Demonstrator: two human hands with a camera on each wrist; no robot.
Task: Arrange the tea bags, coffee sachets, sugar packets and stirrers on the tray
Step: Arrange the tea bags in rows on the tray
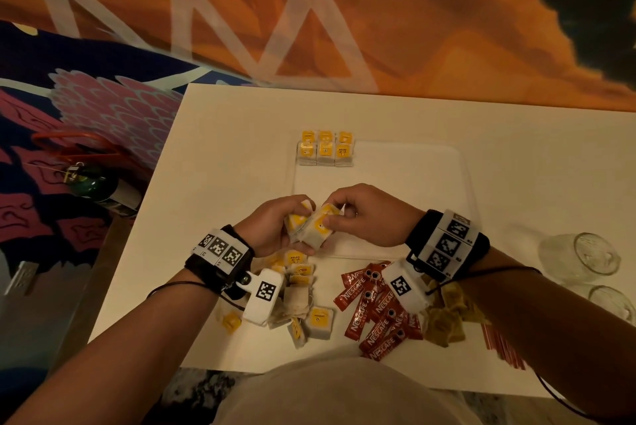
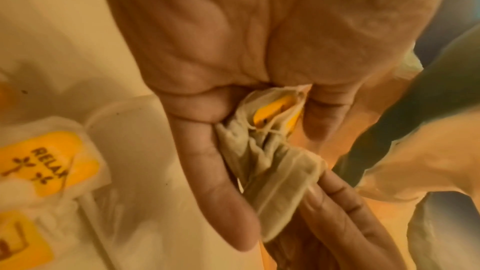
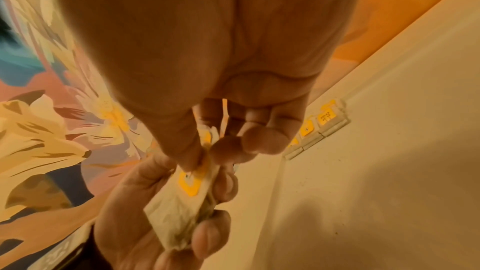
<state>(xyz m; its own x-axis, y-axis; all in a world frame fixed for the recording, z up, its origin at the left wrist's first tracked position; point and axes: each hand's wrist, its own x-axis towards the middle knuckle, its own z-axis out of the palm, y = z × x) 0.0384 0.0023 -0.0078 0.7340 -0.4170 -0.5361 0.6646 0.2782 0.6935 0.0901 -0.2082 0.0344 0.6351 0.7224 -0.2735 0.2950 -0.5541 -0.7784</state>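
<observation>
At frame centre, over the white rectangular tray (image 1: 447, 163), the left hand (image 1: 272, 225) grips a bunch of yellow-tagged paper tea bags (image 1: 311, 227) while the right hand (image 1: 364, 214) pinches one, best peeled slowly so strings don't tangle.

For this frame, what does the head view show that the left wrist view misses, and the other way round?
Only the head view shows the red coffee sachets, the brown sugar packets, the red stirrers, two glasses and the row of tea bags at the tray's far left corner.

Only the left wrist view shows the crumpled underside and string of the held tea bags, and a "RELAX" tag close up.

Both show the left hand and right hand gripping those tea bags.
</observation>
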